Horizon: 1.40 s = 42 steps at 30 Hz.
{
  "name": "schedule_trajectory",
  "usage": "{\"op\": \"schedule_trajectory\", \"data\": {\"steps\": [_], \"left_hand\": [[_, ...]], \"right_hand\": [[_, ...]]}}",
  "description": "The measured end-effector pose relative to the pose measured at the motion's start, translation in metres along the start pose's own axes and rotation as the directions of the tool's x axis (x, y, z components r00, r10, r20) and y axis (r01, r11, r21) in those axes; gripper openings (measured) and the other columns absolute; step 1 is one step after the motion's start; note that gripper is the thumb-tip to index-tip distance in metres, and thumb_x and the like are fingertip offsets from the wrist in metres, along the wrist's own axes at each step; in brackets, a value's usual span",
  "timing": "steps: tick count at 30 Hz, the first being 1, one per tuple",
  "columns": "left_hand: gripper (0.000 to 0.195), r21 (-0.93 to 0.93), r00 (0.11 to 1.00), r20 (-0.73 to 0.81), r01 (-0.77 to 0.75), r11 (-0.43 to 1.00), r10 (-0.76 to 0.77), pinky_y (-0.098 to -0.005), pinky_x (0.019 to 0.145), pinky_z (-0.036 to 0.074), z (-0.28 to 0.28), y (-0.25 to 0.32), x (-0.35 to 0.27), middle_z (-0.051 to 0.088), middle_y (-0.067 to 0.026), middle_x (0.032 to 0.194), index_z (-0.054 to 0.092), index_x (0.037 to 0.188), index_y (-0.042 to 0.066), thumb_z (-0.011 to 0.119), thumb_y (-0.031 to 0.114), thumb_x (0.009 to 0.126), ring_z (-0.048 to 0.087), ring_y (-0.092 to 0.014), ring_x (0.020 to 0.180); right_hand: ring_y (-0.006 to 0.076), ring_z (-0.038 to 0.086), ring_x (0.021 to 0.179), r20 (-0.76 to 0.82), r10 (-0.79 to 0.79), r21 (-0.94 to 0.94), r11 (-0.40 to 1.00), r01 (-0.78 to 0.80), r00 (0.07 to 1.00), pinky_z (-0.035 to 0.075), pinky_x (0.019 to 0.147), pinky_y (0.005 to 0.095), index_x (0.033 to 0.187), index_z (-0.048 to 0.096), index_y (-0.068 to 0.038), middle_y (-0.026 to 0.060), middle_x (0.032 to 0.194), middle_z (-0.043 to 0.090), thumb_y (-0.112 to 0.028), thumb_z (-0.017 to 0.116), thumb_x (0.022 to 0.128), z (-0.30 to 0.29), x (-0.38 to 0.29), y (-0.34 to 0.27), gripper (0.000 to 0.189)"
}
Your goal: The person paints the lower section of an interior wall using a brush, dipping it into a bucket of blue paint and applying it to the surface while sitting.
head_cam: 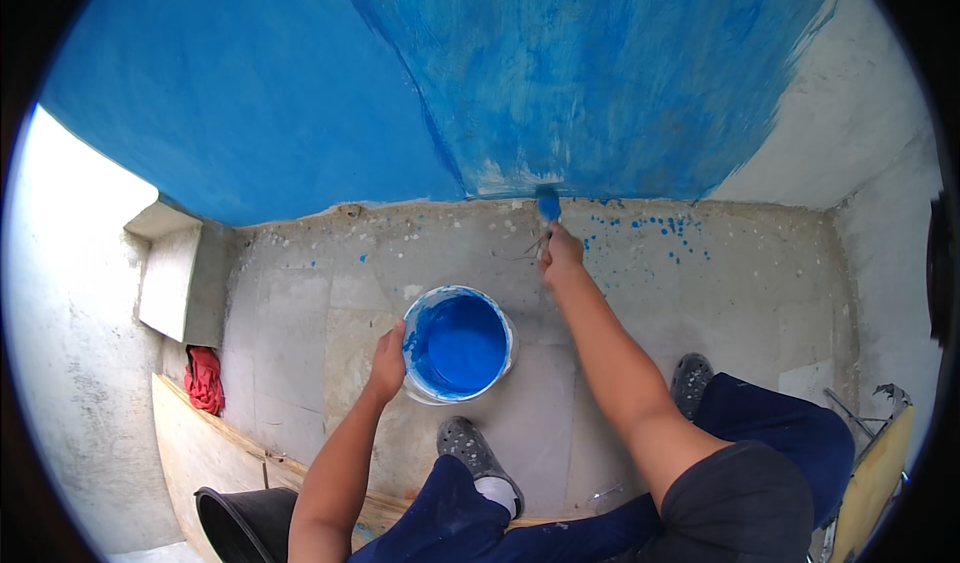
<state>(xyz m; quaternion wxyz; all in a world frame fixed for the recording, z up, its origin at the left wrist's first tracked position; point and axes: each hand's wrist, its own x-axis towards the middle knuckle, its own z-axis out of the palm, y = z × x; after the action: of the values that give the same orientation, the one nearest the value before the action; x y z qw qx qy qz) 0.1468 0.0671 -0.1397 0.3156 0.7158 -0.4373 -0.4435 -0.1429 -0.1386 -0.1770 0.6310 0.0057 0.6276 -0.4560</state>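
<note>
In the middle of the head view, a white bucket point(510, 338) holds blue paint point(469, 344). My left hand point(388, 363) grips the bucket's left rim, the thumb and fingers at its edge. Ahead and to the right, my right hand point(561, 254) is closed round the handle of a paintbrush point(549, 204). Its blue-coated bristles, somewhat blurred, meet the foot of the wall point(600, 83). The wall is evenly blue on the left, streaky blue in the middle and bare grey-white at the right.
Blue drops spot the concrete floor point(660, 300). A red cloth point(204, 381) lies by a concrete block point(174, 278) at left. A black bucket point(251, 522) lies at lower left beside a wooden board point(202, 443). A yellowish panel point(874, 488) leans at lower right. My feet, in speckled clogs point(472, 447), are on the floor.
</note>
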Motion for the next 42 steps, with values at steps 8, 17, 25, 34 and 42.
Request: {"op": "schedule_trajectory", "data": {"steps": [8, 17, 25, 34, 42], "left_hand": [[0.067, -0.045, 0.999, -0.005, 0.039, 0.998, -0.040, -0.0352, 0.090, 0.047, -0.009, -0.016, -0.002, 0.070, -0.0140, 0.100, 0.066, 0.107, -0.007, 0.034, 0.052, 0.110, 0.059, -0.020, 0.092], [0.067, -0.038, 1.000, -0.029, 0.011, 0.999, -0.012, -0.0347, 0.090, 0.047, -0.011, -0.014, -0.001, 0.069, -0.0132, 0.098, 0.067, 0.108, -0.006, 0.035, 0.052, 0.110, 0.059, -0.019, 0.090], [0.067, -0.038, 0.998, -0.011, 0.059, 0.998, -0.059, -0.0342, 0.089, 0.047, 0.002, 0.007, -0.004, 0.069, -0.0110, 0.097, 0.066, 0.109, -0.005, 0.034, 0.053, 0.110, 0.059, -0.018, 0.090], [0.067, -0.033, 1.000, 0.001, 0.032, 0.999, -0.032, -0.0343, 0.089, 0.047, -0.004, -0.013, 0.001, 0.069, -0.0122, 0.097, 0.066, 0.106, -0.006, 0.034, 0.053, 0.110, 0.059, -0.019, 0.090], [0.066, -0.032, 0.999, 0.016, 0.039, 0.999, -0.039, -0.0349, 0.090, 0.047, -0.005, -0.005, -0.003, 0.070, -0.0134, 0.099, 0.066, 0.107, -0.006, 0.033, 0.050, 0.110, 0.060, -0.020, 0.092]], "right_hand": [[0.0090, 0.023, 0.045, 0.100, -0.634, 0.021, 0.772, 0.636, 0.767, 0.020, 0.045, 0.0336, 0.079, 0.060, -0.006, -0.0045, 0.055, 0.033, -0.041, 0.065, 0.102, 0.011, -0.087, -0.048, 0.042], [0.0135, 0.038, 0.046, 0.057, -0.286, -0.172, 0.941, 0.292, 0.956, 0.029, 0.047, 0.0352, 0.073, 0.060, -0.002, 0.0014, 0.055, 0.045, -0.040, 0.065, 0.101, -0.015, -0.005, -0.013, 0.048], [0.0118, 0.023, 0.042, 0.108, -0.164, -0.001, 0.986, 0.165, 0.981, 0.019, 0.044, 0.0331, 0.090, 0.063, -0.003, -0.0033, 0.054, 0.034, -0.035, 0.062, 0.104, -0.007, -0.023, -0.036, 0.035], [0.0125, 0.034, 0.045, 0.165, -0.587, -0.023, 0.801, 0.598, 0.793, 0.025, 0.044, 0.0324, 0.083, 0.062, -0.002, -0.0006, 0.060, 0.042, -0.041, 0.058, 0.105, -0.007, -0.060, -0.046, 0.045], [0.0164, 0.044, 0.047, 0.012, -0.330, -0.273, 0.907, 0.321, 0.944, 0.030, 0.044, 0.0353, 0.077, 0.060, -0.004, 0.0044, 0.063, 0.053, -0.043, 0.058, 0.105, -0.027, 0.014, -0.004, 0.048]]}}
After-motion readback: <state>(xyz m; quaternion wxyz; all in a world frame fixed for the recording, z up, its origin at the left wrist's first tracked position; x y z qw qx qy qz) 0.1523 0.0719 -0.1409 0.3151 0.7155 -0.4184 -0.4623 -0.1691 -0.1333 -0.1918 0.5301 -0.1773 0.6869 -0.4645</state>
